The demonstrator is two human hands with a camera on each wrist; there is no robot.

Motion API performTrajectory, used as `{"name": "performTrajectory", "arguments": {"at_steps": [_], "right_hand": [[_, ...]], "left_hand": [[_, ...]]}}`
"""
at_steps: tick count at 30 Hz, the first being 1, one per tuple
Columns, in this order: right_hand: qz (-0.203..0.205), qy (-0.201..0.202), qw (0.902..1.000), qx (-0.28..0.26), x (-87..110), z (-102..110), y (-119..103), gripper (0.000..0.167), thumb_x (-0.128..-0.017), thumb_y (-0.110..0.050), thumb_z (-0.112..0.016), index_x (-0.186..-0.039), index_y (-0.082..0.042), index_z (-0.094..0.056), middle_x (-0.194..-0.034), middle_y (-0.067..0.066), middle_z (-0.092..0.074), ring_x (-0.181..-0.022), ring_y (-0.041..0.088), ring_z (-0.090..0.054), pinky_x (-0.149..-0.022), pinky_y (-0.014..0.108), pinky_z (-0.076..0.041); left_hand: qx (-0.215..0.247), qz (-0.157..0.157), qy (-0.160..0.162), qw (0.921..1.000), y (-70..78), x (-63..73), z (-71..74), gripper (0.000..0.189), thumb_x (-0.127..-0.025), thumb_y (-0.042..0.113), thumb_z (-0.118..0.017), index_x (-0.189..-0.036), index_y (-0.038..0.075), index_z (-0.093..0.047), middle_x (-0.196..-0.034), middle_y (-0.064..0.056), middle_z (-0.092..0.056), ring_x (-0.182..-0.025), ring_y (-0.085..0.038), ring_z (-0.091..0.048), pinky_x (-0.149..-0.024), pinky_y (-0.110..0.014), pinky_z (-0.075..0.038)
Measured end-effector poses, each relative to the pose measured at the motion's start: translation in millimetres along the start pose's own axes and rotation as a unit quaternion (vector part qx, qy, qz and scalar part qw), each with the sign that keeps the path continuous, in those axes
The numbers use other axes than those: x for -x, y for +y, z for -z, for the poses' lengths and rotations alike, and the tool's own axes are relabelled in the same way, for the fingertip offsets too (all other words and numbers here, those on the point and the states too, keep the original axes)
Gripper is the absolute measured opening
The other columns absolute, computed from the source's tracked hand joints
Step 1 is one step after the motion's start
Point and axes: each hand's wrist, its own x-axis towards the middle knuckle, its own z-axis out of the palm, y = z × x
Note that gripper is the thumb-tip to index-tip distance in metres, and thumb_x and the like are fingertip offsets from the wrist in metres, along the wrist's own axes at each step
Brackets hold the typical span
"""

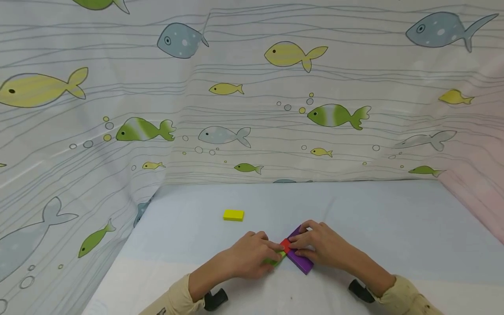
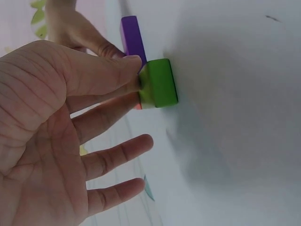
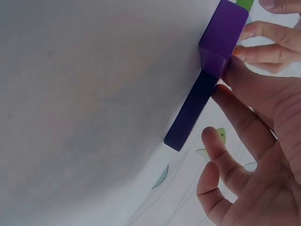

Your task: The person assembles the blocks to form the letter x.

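In the head view, a green block (image 1: pixel 278 259), a red block (image 1: pixel 285 245) and two purple blocks, one toward the front (image 1: pixel 301 262) and one behind (image 1: pixel 295 232), lie against each other on the table. My left hand (image 1: pixel 255 256) pinches the green block (image 2: pixel 162 84) between thumb and first fingers, while its other fingers stretch out free. The thumb and index finger of my right hand (image 1: pixel 324 244) grip the purple blocks where they meet; the nearer one (image 3: pixel 225 35) and the darker-looking one (image 3: pixel 190 113) show in the right wrist view. Fingers partly cover the red block.
A yellow block (image 1: pixel 233 215) lies apart on the table, behind and left of the joined blocks. A fish-patterned cloth (image 1: pixel 244 113) hangs along the back and left of the pale tabletop (image 1: pixel 374 227). Black wrist straps (image 1: pixel 215 300) sit under both forearms.
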Motion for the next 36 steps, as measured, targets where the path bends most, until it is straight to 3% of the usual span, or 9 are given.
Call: {"name": "performTrajectory", "arguments": {"at_steps": [9,24,36], "right_hand": [[-0.014,-0.003,0.9998,-0.01,0.0,0,0,0.026,-0.088,-0.027,-0.075,-0.113,-0.023,-0.077,-0.117,-0.013,-0.069,-0.103,0.015,-0.051,-0.076,0.034,-0.042],[0.005,0.018,0.9998,-0.001,1.6,0,-1,0.025,-0.087,-0.027,-0.076,-0.112,-0.023,-0.077,-0.116,-0.014,-0.069,-0.1,0.014,-0.052,-0.071,0.031,-0.04],[0.001,0.018,0.9998,-0.001,0.0,1,-1,0.026,-0.086,-0.024,-0.077,-0.111,-0.021,-0.077,-0.114,-0.012,-0.07,-0.097,0.015,-0.053,-0.07,0.03,-0.042]], "left_hand": [[-0.008,-0.024,0.003,0.9997,-6.0,-0.9,-0.5,0.029,-0.091,0.028,-0.07,-0.12,0.028,-0.073,-0.131,0.014,-0.061,-0.109,-0.015,-0.055,-0.089,-0.036,-0.047],[0.016,-0.045,0.035,0.9983,-9.4,-1.9,-6.4,0.024,-0.093,0.025,-0.068,-0.116,0.025,-0.075,-0.126,0.012,-0.064,-0.113,-0.015,-0.054,-0.093,-0.04,-0.046],[0.058,-0.043,0.096,0.9928,-24.9,6.1,-2.7,0.026,-0.095,0.024,-0.065,-0.12,0.021,-0.072,-0.127,0.006,-0.065,-0.115,-0.018,-0.054,-0.095,-0.036,-0.045]]}}
